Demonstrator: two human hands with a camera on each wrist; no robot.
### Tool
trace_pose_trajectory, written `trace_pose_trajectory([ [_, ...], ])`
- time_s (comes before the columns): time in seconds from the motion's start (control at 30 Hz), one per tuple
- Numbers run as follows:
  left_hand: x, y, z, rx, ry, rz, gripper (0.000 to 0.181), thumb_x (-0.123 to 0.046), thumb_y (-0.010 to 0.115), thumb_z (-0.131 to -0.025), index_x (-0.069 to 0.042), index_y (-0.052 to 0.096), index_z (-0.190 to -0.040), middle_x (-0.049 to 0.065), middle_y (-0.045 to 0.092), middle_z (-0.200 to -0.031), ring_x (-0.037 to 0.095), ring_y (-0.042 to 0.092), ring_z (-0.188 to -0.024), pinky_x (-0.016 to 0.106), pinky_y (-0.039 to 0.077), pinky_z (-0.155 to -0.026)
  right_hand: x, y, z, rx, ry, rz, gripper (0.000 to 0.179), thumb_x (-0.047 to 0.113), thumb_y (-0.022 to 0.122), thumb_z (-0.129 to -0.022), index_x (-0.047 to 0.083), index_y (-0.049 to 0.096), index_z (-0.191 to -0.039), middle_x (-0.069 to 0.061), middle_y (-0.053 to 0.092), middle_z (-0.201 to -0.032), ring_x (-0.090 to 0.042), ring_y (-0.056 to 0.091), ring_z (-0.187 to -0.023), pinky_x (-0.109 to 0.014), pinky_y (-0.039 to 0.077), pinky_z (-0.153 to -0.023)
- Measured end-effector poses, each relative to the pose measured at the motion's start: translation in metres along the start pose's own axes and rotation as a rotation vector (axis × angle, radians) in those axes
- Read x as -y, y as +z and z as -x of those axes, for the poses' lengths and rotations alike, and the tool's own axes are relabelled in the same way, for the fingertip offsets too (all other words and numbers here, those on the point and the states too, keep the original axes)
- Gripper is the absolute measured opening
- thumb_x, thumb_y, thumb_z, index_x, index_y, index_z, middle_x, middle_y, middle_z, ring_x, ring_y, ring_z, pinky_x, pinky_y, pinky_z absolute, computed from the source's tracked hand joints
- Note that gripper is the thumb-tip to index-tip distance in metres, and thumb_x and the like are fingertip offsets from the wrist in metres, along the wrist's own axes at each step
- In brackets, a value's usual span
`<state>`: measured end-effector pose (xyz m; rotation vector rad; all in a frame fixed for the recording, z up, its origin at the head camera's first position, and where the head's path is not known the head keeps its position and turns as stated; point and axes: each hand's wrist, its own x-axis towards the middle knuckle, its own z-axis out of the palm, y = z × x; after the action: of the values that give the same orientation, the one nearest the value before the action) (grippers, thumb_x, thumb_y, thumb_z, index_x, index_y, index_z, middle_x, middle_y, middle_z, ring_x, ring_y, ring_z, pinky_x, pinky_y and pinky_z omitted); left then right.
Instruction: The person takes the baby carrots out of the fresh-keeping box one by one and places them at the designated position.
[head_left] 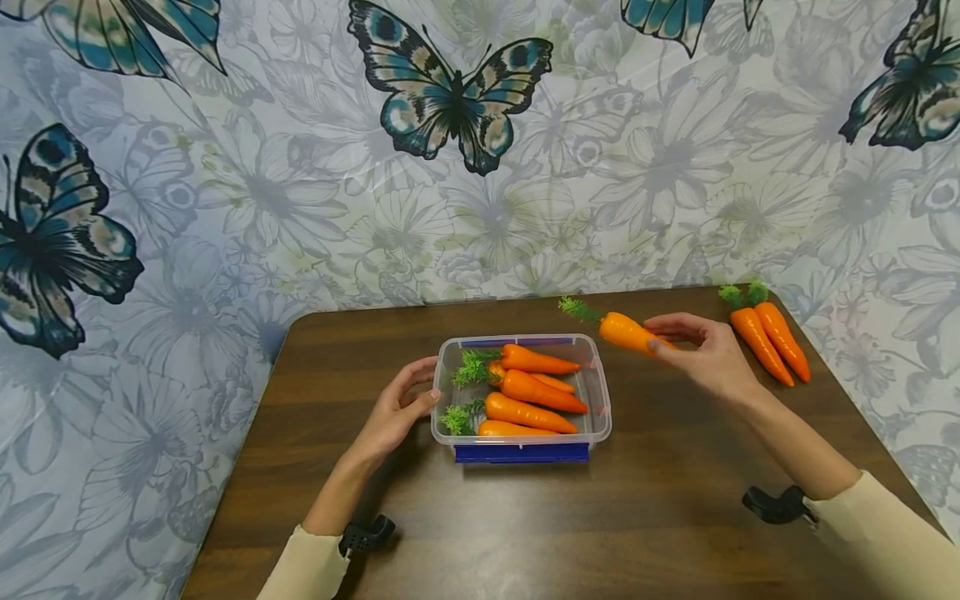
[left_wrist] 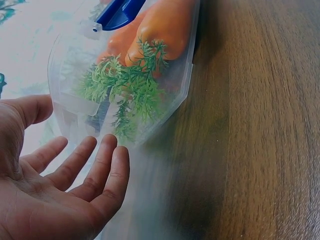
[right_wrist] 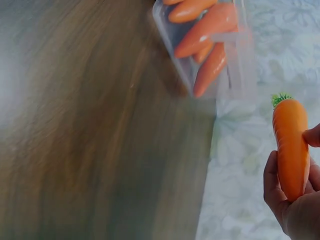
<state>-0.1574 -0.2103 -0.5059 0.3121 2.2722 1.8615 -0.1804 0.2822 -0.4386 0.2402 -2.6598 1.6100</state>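
Note:
A clear plastic container (head_left: 596,429) with blue clips stands mid-table with several orange carrots (head_left: 536,408) inside, their green tops toward the left. At its left wall is my left hand (head_left: 397,408), thumb and fingers spread loosely beside the plastic; the left wrist view shows the palm turned up and the fingers (left_wrist: 102,170) relaxed. My right hand (head_left: 701,354) pinches a carrot (head_left: 624,332) near its tapered end, above the table to the right of the container. Its leafy top points left. In the right wrist view, thumb and fingers close round that carrot (right_wrist: 291,145).
Two more carrots (head_left: 771,337) lie side by side at the table's back right corner. The brown wooden table (head_left: 600,533) meets a wall covering (head_left: 495,225) with flowers and butterflies at its back edge. A dark band (head_left: 367,533) sits on the left wrist.

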Motion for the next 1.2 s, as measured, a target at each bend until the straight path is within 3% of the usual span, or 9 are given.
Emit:
trace_pose_trajectory([
  [0.27, 0.0, 0.0, 0.0, 0.002, -0.005, 0.001, 0.056, -0.02, 0.063, -0.11, -0.018, 0.044, -0.162, 0.024, 0.053, -0.158, 0.048, 0.063, -0.131, 0.028, 0.059, -0.095, -0.026, -0.018, 0.004, -0.073, 0.074, -0.006, 0.046, 0.029, 0.077, -0.102, 0.004, 0.068, -0.139, 0.03, 0.073, -0.109, 0.007, 0.068, -0.1, -0.013, 0.056, -0.081],
  [0.53, 0.0, 0.0, 0.0, 0.003, -0.008, 0.001, 0.056, -0.02, 0.064, -0.11, -0.019, 0.044, -0.162, 0.024, 0.053, -0.158, 0.048, 0.063, -0.131, 0.028, 0.059, -0.094, -0.049, -0.031, 0.005, -0.154, 0.098, -0.062, 0.046, 0.022, 0.077, -0.101, -0.003, 0.066, -0.138, 0.032, 0.074, -0.103, 0.01, 0.07, -0.094, -0.009, 0.056, -0.078],
  [0.77, -0.001, 0.0, 0.001, 0.005, -0.01, -0.009, 0.056, -0.022, 0.063, -0.11, -0.02, 0.043, -0.163, 0.023, 0.053, -0.159, 0.047, 0.063, -0.131, 0.027, 0.058, -0.095, -0.069, -0.047, 0.01, -0.186, 0.155, -0.046, 0.047, 0.024, 0.076, -0.102, -0.002, 0.065, -0.14, 0.038, 0.071, -0.101, 0.015, 0.067, -0.092, -0.007, 0.054, -0.077],
  [1.0, -0.002, 0.0, 0.0, 0.004, -0.01, -0.005, 0.056, -0.021, 0.063, -0.11, -0.019, 0.043, -0.162, 0.024, 0.053, -0.159, 0.048, 0.063, -0.131, 0.027, 0.059, -0.095, -0.078, -0.059, 0.013, -0.246, 0.217, -0.12, 0.044, 0.019, 0.077, -0.101, -0.001, 0.066, -0.138, 0.037, 0.072, -0.097, 0.017, 0.068, -0.088, -0.005, 0.054, -0.077],
  [1.2, -0.001, 0.0, -0.001, 0.004, -0.013, -0.002, 0.056, -0.021, 0.063, -0.11, -0.019, 0.043, -0.162, 0.024, 0.053, -0.158, 0.047, 0.062, -0.131, 0.027, 0.059, -0.095, -0.092, -0.067, 0.012, -0.314, 0.262, -0.065, 0.046, 0.023, 0.077, -0.101, -0.004, 0.065, -0.137, 0.04, 0.069, -0.089, 0.02, 0.065, -0.083, -0.002, 0.052, -0.075],
])
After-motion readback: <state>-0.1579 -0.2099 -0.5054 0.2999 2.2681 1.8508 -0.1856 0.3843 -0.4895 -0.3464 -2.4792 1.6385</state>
